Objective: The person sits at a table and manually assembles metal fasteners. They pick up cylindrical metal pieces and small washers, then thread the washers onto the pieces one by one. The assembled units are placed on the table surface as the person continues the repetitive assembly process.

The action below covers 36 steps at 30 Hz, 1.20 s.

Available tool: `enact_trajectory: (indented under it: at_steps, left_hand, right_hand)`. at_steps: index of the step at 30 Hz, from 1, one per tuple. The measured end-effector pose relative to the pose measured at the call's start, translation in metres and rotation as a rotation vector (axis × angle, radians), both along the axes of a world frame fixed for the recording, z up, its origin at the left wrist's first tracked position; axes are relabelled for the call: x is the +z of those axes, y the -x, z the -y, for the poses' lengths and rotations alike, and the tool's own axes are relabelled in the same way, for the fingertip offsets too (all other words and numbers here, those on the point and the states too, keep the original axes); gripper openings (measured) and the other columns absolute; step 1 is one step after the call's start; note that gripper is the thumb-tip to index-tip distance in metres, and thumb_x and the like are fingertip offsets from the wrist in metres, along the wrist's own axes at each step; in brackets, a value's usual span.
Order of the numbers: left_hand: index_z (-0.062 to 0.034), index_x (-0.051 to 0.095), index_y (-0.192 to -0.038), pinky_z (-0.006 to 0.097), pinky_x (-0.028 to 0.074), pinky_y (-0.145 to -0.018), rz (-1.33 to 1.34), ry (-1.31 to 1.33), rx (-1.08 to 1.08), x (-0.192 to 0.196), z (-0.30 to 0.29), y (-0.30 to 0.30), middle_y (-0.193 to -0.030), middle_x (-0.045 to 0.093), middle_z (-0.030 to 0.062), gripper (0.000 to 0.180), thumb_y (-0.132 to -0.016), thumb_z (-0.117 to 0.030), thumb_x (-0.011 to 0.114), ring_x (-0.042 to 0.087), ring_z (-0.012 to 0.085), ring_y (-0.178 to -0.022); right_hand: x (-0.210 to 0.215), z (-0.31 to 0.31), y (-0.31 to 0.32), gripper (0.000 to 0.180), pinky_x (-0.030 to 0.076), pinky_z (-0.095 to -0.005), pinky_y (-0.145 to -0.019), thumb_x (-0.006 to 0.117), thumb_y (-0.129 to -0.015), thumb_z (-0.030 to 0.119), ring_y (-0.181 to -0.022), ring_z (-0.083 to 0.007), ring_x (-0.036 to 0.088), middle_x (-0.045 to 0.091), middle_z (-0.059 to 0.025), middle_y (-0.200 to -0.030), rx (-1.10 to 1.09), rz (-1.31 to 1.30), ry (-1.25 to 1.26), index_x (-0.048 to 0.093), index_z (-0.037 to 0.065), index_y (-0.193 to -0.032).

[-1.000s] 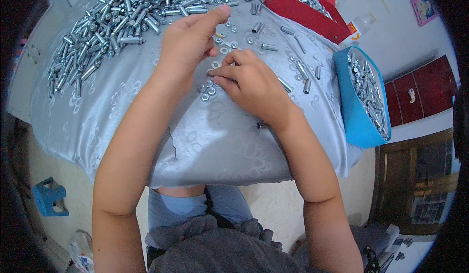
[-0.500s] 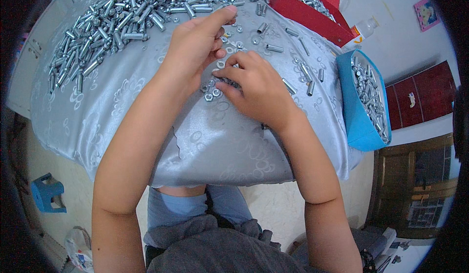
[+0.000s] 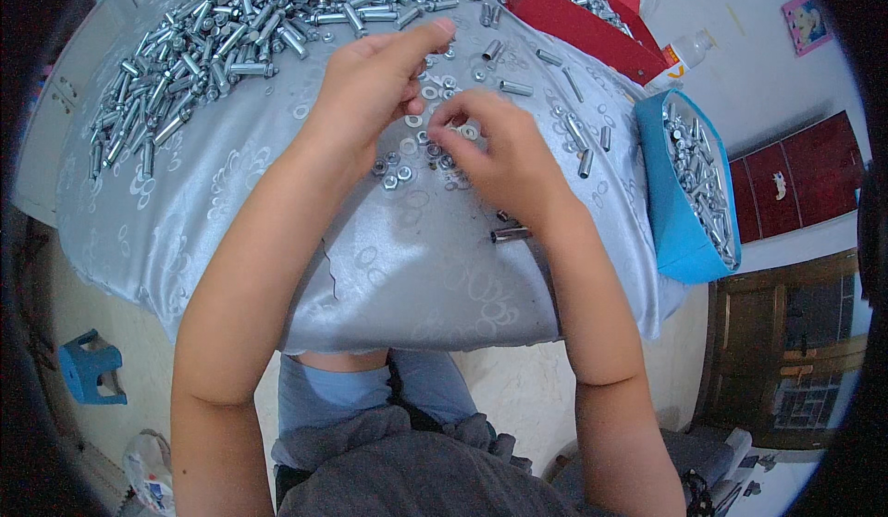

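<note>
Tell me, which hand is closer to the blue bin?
Right. The right hand works among the washers mid-table, a short way from the blue bin; the left hand sits farther off, on the right hand's far side.

Bolt heap [image 3: 250,27] blocks far side; near cloth [image 3: 416,276] free.

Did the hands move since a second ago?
Barely. The left hand and right hand stay together over the nuts and washers, fingers shifting a little. The pile of metal parts, blue bin and red box stay put.
</note>
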<state>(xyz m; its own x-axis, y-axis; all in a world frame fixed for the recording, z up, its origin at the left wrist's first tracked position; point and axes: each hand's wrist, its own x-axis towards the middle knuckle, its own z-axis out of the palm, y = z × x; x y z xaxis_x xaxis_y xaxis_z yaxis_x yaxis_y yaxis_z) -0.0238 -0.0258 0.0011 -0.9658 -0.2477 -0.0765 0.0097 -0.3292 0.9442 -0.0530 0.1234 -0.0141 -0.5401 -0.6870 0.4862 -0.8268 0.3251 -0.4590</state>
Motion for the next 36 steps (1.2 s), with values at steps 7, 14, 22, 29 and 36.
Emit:
enact_trajectory:
  at_steps: [7,14,22,29,36]
  left_hand:
    - [-0.0085,0.058,-0.078,0.019,0.027,-0.043,0.041,0.067,-0.187,0.003,-0.006,-0.004,-0.055,0.035,-0.008,0.022,-0.077,-0.03,0.061,0.031,0.0026,-0.046]
    - [-0.0121,0.048,-0.066,0.02,0.027,-0.042,0.058,-0.127,-0.318,0.004,-0.004,-0.004,-0.053,0.034,-0.0074,0.022,-0.081,-0.026,0.057,0.03,0.0024,-0.044]
    - [-0.0084,0.052,-0.063,0.019,0.033,-0.045,-0.007,-0.095,-0.359,0.003,-0.001,-0.004,-0.057,0.041,-0.0047,0.028,-0.076,-0.03,0.062,0.037,0.0043,-0.047]
    - [-0.0085,0.055,-0.069,0.02,0.026,-0.04,-0.047,0.242,-0.295,0.005,-0.004,-0.007,-0.052,0.035,-0.0073,0.033,-0.077,-0.04,0.06,0.033,0.0034,-0.045]
    - [-0.0066,0.056,-0.075,0.018,0.021,-0.038,-0.024,0.174,-0.405,0.013,-0.002,-0.012,-0.051,0.031,-0.0083,0.028,-0.08,-0.034,0.058,0.028,0.0016,-0.043]
  right_hand:
    - [0.021,-0.002,0.001,0.012,0.045,-0.0197,-0.069,0.06,-0.078,0.005,-0.076,-0.0088,0.055,0.059,-0.004,-0.081,0.028,0.659,0.605,0.057,-0.002,-0.087]
    - [0.02,-0.004,0.003,0.017,0.044,-0.0195,-0.066,0.062,-0.077,0.007,-0.075,-0.0088,0.055,0.06,-0.0051,-0.083,0.021,0.76,0.653,0.058,-0.001,-0.091]
    - [0.012,-0.007,0.008,0.009,0.044,-0.0235,-0.058,0.065,-0.072,0.009,-0.066,-0.0114,0.055,0.06,-0.0053,-0.076,-0.113,0.102,0.512,0.063,0.003,-0.079]
    - [0.019,-0.01,0.009,0.014,0.042,-0.0246,-0.055,0.069,-0.067,0.011,-0.063,-0.0147,0.054,0.059,-0.0056,-0.073,-0.072,-0.129,0.412,0.064,0.005,-0.079]
    - [0.02,-0.014,0.012,0.013,0.038,-0.0229,-0.053,0.068,-0.068,0.014,-0.06,-0.0117,0.051,0.058,-0.0036,-0.07,-0.048,0.002,0.465,0.064,0.006,-0.077]
